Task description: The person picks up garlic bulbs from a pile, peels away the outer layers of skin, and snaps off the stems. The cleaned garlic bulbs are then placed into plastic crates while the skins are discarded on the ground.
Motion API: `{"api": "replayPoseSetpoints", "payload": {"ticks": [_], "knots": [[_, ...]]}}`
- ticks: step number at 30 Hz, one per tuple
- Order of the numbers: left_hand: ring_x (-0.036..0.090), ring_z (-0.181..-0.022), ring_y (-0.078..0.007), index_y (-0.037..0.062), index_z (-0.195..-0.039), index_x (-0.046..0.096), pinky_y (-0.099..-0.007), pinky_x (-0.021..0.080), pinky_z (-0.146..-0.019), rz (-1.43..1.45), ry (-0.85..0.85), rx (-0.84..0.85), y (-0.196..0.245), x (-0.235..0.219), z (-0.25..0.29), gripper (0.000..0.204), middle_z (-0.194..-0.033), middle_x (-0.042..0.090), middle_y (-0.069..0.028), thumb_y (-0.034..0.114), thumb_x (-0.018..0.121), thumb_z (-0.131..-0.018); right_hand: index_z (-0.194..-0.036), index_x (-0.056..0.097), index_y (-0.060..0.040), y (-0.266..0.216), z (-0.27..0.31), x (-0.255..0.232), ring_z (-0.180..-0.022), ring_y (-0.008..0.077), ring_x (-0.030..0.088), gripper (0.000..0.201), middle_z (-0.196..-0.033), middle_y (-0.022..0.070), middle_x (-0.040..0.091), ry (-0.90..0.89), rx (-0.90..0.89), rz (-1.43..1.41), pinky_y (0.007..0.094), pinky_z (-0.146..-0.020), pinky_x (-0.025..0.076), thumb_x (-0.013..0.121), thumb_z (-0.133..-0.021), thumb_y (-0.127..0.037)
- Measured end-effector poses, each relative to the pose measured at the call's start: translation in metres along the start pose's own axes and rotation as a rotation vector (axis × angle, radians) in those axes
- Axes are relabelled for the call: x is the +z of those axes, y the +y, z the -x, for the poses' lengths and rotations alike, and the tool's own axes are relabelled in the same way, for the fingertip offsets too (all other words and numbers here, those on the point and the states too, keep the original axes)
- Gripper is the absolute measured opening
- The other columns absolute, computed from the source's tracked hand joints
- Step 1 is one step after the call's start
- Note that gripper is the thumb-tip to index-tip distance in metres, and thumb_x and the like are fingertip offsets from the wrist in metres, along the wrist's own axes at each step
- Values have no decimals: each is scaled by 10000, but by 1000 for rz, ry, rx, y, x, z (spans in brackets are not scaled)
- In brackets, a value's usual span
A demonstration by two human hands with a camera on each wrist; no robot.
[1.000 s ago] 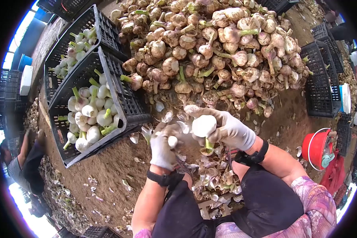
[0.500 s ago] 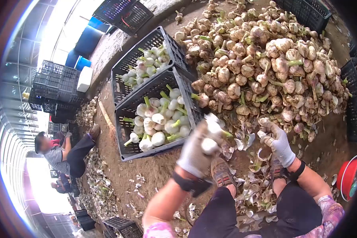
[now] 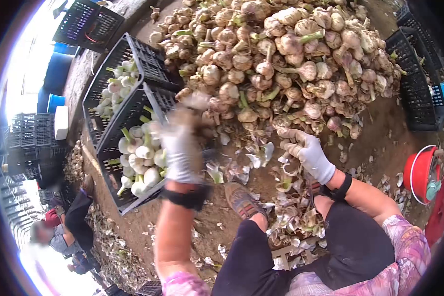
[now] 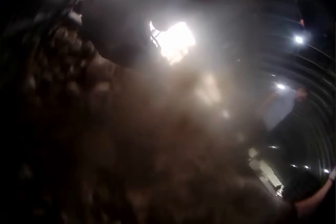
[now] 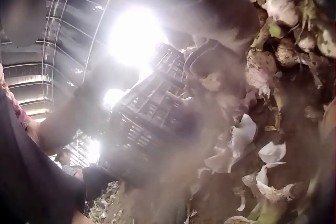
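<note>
In the head view my left hand [image 3: 181, 150], gloved and badly blurred, hangs by the right side of the near black crate [image 3: 121, 206], its fingertips towards the heap of unpeeled garlic [image 3: 281, 64]. Blur hides whether it holds anything. Clean white bulbs [image 3: 145, 152] with green stems lie in that crate. Above the peel-strewn ground, my gloved right hand [image 3: 311, 157] has loosely bent fingers and no bulb visible in it. The right wrist view shows part of its glove [image 5: 226, 24] above white peels [image 5: 243, 133]. Dark blur fills most of the left wrist view.
A second crate of clean bulbs [image 3: 117, 89] adjoins the near one. Black crates [image 3: 413, 81] stand right of the heap, a red bucket [image 3: 419, 172] below them. Peels [image 3: 301, 217] lie between the shoes. Another person [image 3: 69, 232] sits at far left.
My left hand, which held white bulbs earlier, has moved past the crate towards the heap; those bulbs are no longer visible in it. My right hand has let go of the large peeled bulb.
</note>
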State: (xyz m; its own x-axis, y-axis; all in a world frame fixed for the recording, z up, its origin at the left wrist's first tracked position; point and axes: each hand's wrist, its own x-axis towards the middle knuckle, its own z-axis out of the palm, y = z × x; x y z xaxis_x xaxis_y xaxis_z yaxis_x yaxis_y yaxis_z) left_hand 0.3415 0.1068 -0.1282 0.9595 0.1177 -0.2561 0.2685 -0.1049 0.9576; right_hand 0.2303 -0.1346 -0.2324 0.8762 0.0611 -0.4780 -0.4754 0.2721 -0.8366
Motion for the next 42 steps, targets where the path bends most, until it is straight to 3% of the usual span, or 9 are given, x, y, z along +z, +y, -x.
{"api": "replayPoseSetpoints", "payload": {"ticks": [3,9,14,15,21,31,36,38,42], "knots": [[624,-803,-151,28,-1105,628,-266,506,-697,-242,-36,34,-137,38,1,361,-1003,647,-74,326,636,-901,-1202,563,3,-5,5,-3,-693,55,560,294,-943,0,615,12,93,-36,204,-614,472,561,-916,-67],[528,-1149,-394,-11,-1311,432,-415,433,-961,-742,86,62,-167,90,-27,781,-1262,504,-266,408,752,-734,-1203,571,2,10,6,0,-736,52,556,313,-934,9,623,-23,34,91,206,-620,464,582,-901,-80],[591,-994,-296,-21,-1129,537,-363,474,-871,-269,-15,-6,-137,89,5,571,-1106,577,-207,242,796,-693,-1157,576,11,5,-20,-6,-841,72,574,466,-994,47,632,-32,-51,166,213,-714,474,733,-831,-282],[590,-784,-129,-9,-1073,544,-269,506,-721,-336,-2,209,-147,85,16,421,-942,615,-82,144,768,-751,-1130,577,12,-1,-23,-8,-861,103,590,538,-997,65,638,-45,-97,197,240,-740,488,773,-786,-352],[554,-956,-263,36,-1095,560,-360,464,-865,-519,-106,375,-90,79,81,518,-1025,533,-134,92,790,-634,-1018,632,-3,-24,-32,13,-814,87,584,427,-896,33,653,-221,-1,132,255,-743,491,788,-776,-318],[550,-1003,-161,5,-1165,537,-269,477,-850,16,-114,200,-89,74,97,516,-1019,531,-63,53,793,-720,-991,661,-12,-41,-19,13,-599,52,585,195,-756,4,642,-343,128,-5,205,-534,482,657,-868,-162],[620,-721,-205,45,-1199,546,-295,502,-564,928,-291,-595,-89,54,90,540,-991,649,-105,507,483,-928,-997,643,-2,-48,-13,24,-612,60,599,166,-763,12,649,-273,103,-16,212,-542,496,621,-883,-120],[623,-717,-229,65,-1177,567,-292,491,-551,1296,-614,-772,-112,43,72,619,-1000,657,-123,597,361,-937,-989,640,2,-45,-11,27,-624,60,601,151,-763,9,649,-301,86,-64,213,-545,498,607,-889,-105],[595,-749,-185,99,-1391,337,-355,498,-569,672,-246,-497,-97,55,76,714,-1022,589,-82,550,554,-883,-1036,635,1,-35,-4,36,-717,93,624,178,-845,42,664,-108,-12,20,243,-597,511,580,-907,-109]]}}
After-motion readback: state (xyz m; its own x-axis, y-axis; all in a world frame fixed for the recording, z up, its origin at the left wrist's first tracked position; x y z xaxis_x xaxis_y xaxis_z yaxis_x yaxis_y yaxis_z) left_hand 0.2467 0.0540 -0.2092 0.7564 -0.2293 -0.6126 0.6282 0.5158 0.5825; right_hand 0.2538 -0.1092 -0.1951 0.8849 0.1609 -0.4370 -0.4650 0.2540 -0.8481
